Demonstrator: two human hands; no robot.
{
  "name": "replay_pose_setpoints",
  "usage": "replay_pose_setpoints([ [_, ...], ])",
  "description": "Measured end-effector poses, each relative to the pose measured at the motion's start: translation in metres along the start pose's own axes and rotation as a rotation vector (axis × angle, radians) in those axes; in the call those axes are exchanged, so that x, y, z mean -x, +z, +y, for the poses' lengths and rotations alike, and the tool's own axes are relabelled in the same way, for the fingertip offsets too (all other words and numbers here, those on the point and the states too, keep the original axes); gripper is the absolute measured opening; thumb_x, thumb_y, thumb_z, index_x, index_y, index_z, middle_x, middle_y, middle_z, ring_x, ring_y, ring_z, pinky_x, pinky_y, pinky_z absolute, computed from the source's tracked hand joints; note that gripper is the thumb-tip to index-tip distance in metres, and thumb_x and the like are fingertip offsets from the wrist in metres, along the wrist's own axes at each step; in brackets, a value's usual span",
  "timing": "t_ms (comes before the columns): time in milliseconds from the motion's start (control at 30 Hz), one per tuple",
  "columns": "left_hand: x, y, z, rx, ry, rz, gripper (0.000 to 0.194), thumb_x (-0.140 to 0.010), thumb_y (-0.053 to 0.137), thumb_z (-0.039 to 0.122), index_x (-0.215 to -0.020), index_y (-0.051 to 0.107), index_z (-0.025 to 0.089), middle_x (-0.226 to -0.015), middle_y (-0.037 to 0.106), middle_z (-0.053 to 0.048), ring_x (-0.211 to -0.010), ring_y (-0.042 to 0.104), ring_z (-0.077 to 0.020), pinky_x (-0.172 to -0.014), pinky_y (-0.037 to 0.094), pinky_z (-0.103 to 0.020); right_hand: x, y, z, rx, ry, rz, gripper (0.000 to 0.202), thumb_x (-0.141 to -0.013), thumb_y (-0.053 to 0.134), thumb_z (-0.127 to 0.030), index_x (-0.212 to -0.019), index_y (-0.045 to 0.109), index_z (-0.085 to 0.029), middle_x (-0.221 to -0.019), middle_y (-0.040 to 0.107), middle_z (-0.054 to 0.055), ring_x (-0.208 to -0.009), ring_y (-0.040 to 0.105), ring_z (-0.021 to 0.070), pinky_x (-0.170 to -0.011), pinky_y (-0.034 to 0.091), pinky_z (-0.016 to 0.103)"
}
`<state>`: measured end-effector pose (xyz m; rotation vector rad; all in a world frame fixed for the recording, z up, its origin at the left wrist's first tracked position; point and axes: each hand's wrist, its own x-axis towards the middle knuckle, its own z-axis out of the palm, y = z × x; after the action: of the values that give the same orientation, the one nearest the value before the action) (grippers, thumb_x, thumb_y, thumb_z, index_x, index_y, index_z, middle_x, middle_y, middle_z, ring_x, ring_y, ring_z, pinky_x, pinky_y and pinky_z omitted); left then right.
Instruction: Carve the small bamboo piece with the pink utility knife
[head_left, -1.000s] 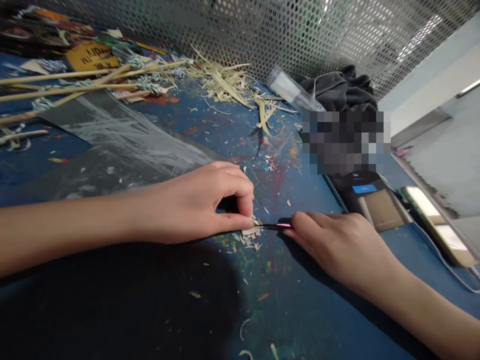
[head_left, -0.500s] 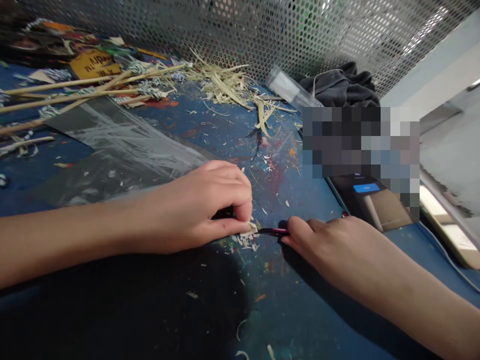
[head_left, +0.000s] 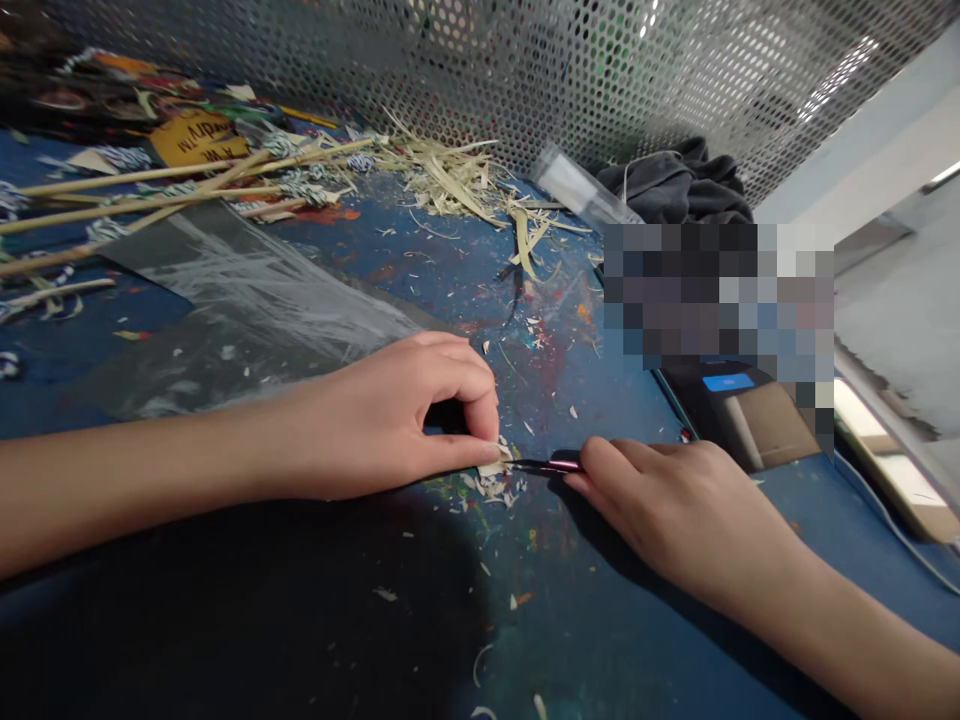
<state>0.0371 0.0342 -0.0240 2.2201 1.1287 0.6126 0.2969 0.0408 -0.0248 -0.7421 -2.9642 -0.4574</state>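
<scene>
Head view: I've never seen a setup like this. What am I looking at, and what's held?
No machine: it's a person, bare-handed, filmed by a camera worn on the head, looking forward and down. The left hand pinches a small pale flat piece; the right hand grips a slim dark tool with a shiny pink section, its tip at or near that piece. On the blue paint-stained tabletop lie a heap of pale shavings, tan sticks tied with string, and a dark grey white-streaked sheet.

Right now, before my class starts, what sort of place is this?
Probably a craft workspace: the blue tabletop bears coloured smears, pale shavings are heaped near the perforated metal screen, and thin sticks with cord wrapped around them lie at the far left.
</scene>
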Motion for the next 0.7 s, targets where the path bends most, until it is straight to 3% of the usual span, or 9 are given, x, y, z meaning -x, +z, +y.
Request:
replay_pose_setpoints([
  [233,-0.003,0.0,0.001,0.016,-0.001,0.0,0.017,-0.081,0.068,0.028,-0.067,0.062,0.021,-0.076,0.068,0.003,-0.087,0.062,-0.017,-0.104,0.037,-0.04,-0.007,-0.006,-0.008,0.06,0.072,-0.135,0.038,-0.104,0.027,-0.033,-0.076,0.049,-0.022,-0.05,0.055,-0.002,-0.035,0.05,0.0142,-0.045,0.008,0.032],
  [400,-0.003,0.0,0.003,0.01,-0.004,0.003,0.017,-0.08,0.069,0.027,-0.067,0.062,0.021,-0.076,0.068,0.003,-0.087,0.062,-0.017,-0.104,0.036,-0.039,-0.013,-0.011,-0.009,0.079,0.035,-0.247,0.035,-0.102,0.031,-0.035,-0.076,0.049,-0.021,-0.05,0.058,0.0,-0.036,0.055,0.0158,-0.046,0.005,0.033],
  [700,-0.002,-0.001,-0.001,-0.011,0.044,-0.012,0.016,-0.083,0.069,0.028,-0.07,0.062,0.022,-0.079,0.069,0.004,-0.09,0.061,-0.0156,-0.104,0.033,-0.037,-0.017,-0.012,-0.005,0.056,-0.021,-0.31,0.032,-0.103,0.031,-0.034,-0.079,0.049,-0.021,-0.05,0.059,0.001,-0.038,0.057,0.0194,-0.047,0.003,0.034],
])
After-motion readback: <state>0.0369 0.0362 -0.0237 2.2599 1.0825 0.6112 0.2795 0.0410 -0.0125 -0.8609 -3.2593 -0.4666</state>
